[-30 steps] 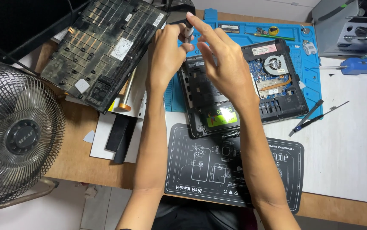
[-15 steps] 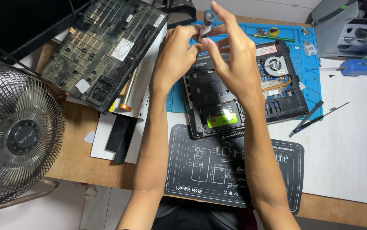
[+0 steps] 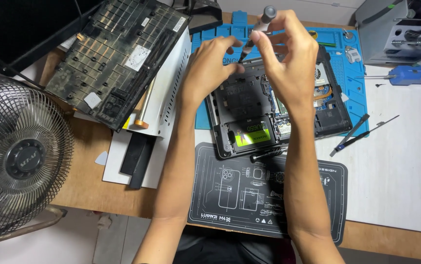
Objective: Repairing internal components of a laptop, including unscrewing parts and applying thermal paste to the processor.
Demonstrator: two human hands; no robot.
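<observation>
Compared with half a second ago, both hands sit slightly lower over the opened laptop, and the slim grey precision screwdriver point(image 3: 255, 30) now leans with its rounded cap up and to the right while its tip points down and left toward the laptop's rear edge; a second ago the hands were closed together around something small and dark at the far edge.

The right hand point(image 3: 288, 66) pinches the screwdriver's shaft between thumb and curled fingers point(image 3: 269, 41), closed narrowly around it, the cap standing clear above the knuckles. The left hand point(image 3: 213, 68) is bent at the wrist, its fingers point(image 3: 234, 49) drawn close together and meeting the lower part of the tool near the tip; whether they grip it or only steady it cannot be told.

The screwdriver lies between the two sets of fingers, its tip just below the left fingertips, above the black opened laptop chassis point(image 3: 249, 105). Below both hands, nearer the person, a black drive with a bright green label point(image 3: 252, 135) sits in the chassis, and a short black cylindrical tool point(image 3: 266, 155) lies just beyond it on the dark printed work mat point(image 3: 230, 195). Left of the left hand, well apart, the removed dark bottom cover point(image 3: 117, 54) rests tilted on the bench. Right of the right hand lies the blue silicone repair mat point(image 3: 347, 73).
</observation>
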